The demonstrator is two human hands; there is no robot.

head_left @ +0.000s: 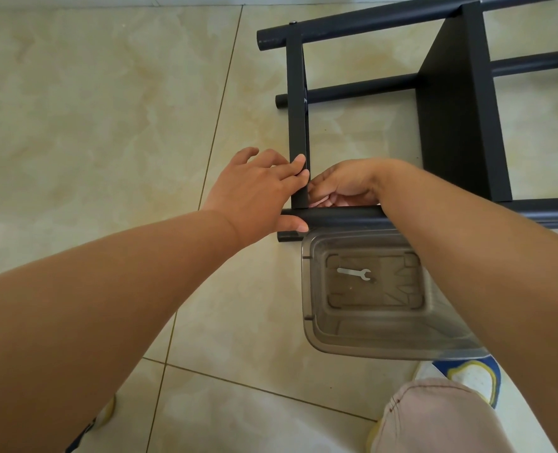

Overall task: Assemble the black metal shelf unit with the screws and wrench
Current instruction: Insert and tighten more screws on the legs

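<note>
Black metal shelf unit [457,103] lies on its side across the tiled floor [91,93], and we take its near corner joint as our landmark. Left of the joint, our left hand [254,191] clasps it, fingers [298,163] laid against the upright flat bar [298,125] and thumb pressed on the round tube [346,217] beneath. Right of the joint, our right hand [343,184] curls in behind the bar; whether those fingers pinch a screw we cannot tell. Should the left hand's hold slacken, we judge the holes could drift apart and a screw might cross-thread or drop and roll off. Just below the joint, touching the tube, sits a clear plastic tub [307,289] holding only a small wrench [354,273]; no spare screws show inside.
</note>
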